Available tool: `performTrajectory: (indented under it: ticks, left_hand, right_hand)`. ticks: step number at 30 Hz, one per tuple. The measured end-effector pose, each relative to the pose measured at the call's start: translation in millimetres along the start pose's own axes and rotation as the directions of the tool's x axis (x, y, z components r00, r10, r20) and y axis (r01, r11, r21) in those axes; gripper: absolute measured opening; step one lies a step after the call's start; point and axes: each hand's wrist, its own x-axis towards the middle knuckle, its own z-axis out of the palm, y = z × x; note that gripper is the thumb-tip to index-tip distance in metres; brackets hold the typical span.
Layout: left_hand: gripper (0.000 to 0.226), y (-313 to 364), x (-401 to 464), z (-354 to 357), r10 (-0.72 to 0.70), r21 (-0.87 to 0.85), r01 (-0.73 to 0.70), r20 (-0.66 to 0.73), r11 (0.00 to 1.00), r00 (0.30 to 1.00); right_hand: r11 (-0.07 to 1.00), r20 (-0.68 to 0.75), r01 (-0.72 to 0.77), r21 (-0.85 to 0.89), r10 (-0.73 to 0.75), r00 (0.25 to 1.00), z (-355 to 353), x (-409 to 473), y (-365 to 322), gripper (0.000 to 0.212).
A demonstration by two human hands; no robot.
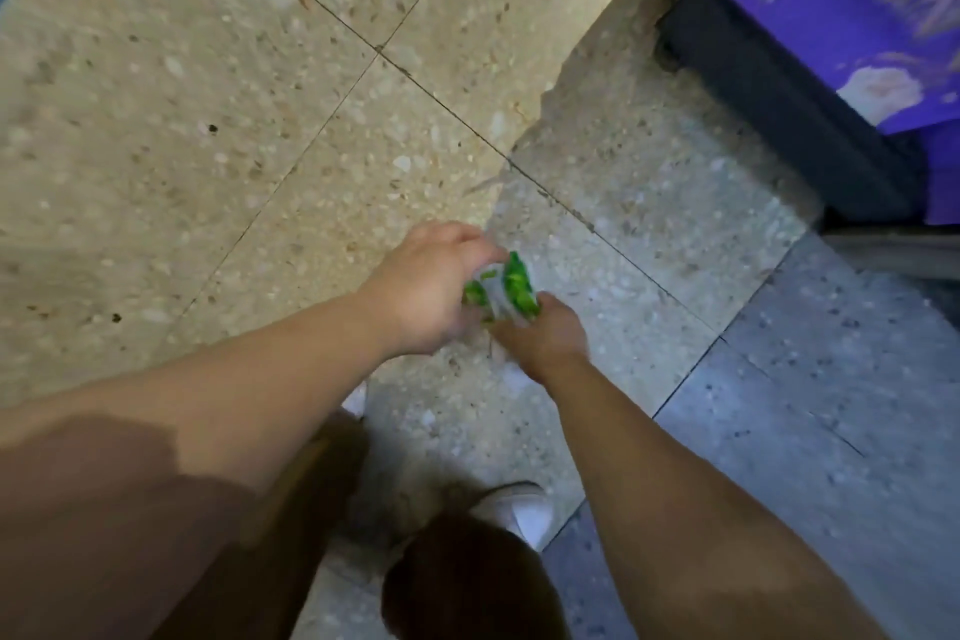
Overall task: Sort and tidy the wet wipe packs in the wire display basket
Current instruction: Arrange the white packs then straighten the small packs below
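A small green-and-white wet wipe pack [506,291] is held low over the floor between both hands. My left hand [426,286] grips it from the left and above, fingers curled round its upper edge. My right hand [540,335] holds its lower right end from beneath. The pack is blurred and partly hidden by my fingers. The wire display basket is not in view.
Speckled terrazzo floor [234,120] with dark joint lines fills the view. A dark shelf base [779,109] with purple packages [852,16] stands at the upper right. My legs and a white shoe [524,509] are directly below the hands.
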Motion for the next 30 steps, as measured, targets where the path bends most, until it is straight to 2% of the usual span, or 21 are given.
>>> performTrajectory:
  ticks: [2,4,7,8,9,12,14,16,18,19,21,22,24,27,30]
  left_hand:
    - [0.076,28.9,-27.8,-17.9,0.075,0.26,-0.099,0.102,0.96,0.992]
    - [0.073,61.6,-61.0,-48.5,0.071,0.344,-0.13,0.179,0.93,0.981]
    - [0.046,111.4,-114.7,-115.1,0.081,0.28,-0.141,0.216,0.95,0.973]
    - [0.043,129.0,-135.2,-139.9,0.09,0.232,-0.142,0.222,0.962,0.971]
    - [0.042,146.0,-156.8,-164.6,0.099,0.191,-0.142,0.221,0.971,0.97]
    - [0.038,195.1,-220.1,-244.1,0.148,0.119,-0.161,0.107,0.98,0.983]
    - [0.034,230.6,-260.7,-295.4,0.185,0.042,-0.186,0.01,0.982,0.983]
    - [0.031,268.2,-297.7,-341.0,0.242,-0.042,-0.247,-0.085,0.968,0.966]
    - [0.024,305.8,-327.6,-377.8,0.302,-0.123,-0.322,-0.157,0.939,0.94]
    - [0.023,325.6,-339.8,-393.1,0.341,-0.148,-0.368,-0.182,0.918,0.922]
    - [0.025,366.4,-360.6,-417.1,0.418,-0.186,-0.46,-0.225,0.868,0.88]
    - [0.022,386.5,-368.0,-425.0,0.446,-0.207,-0.497,-0.247,0.843,0.86]
    - [0.021,427.3,-382.3,-434.4,0.492,-0.252,-0.557,-0.278,0.792,0.825]
    - [0.021,482.5,-394.5,-433.5,0.529,-0.359,-0.604,-0.291,0.712,0.797]
    - [0.026,531.0,-397.7,-426.3,0.549,-0.437,-0.619,-0.29,0.653,0.784]
  right_hand:
    - [0.966,0.108,0.195,-0.168,-0.178,0.978,-31.6,-57.3,-21.1,0.022]
    - [0.883,0.141,0.31,-0.353,-0.277,0.95,-70.3,-122.2,-43.6,0.026]
    - [0.797,0.07,0.333,-0.504,-0.347,0.935,-127.3,-223.1,-71.1,0.029]
    - [0.784,0.023,0.333,-0.524,-0.378,0.926,-145.6,-258.2,-78.7,0.024]
    - [0.779,-0.032,0.334,-0.531,-0.412,0.91,-163.1,-294.3,-86.9,0.029]
    - [0.835,-0.252,0.315,-0.451,-0.458,0.852,-220.5,-401.2,-117.9,0.072]
    - [0.873,-0.438,0.326,-0.363,-0.469,0.767,-258.6,-466.1,-130.5,0.085]
    - [0.89,-0.609,0.375,-0.26,-0.453,0.651,-293.7,-524.2,-136.2,0.097]
    - [0.866,-0.737,0.499,-0.016,-0.348,0.58,-324.1,-574.8,-136.2,0.105]
    - [0.818,-0.774,0.558,0.141,-0.26,0.577,-336.7,-598.0,-132.8,0.106]
    - [0.634,-0.765,0.634,0.443,-0.101,0.636,-354.4,-636.2,-124.6,0.093]
    - [0.549,-0.739,0.644,0.533,-0.069,0.671,-360.1,-649.1,-119.0,0.081]
    - [0.507,-0.747,0.664,0.55,-0.057,0.663,-369.4,-667.6,-109.2,0.054]
    - [0.435,-0.849,0.765,0.475,-0.003,0.529,-396.1,-690.2,-97.1,0.022]
    - [0.403,-0.919,0.837,0.37,0.029,0.393,-437.4,-705.9,-74.3,0.008]
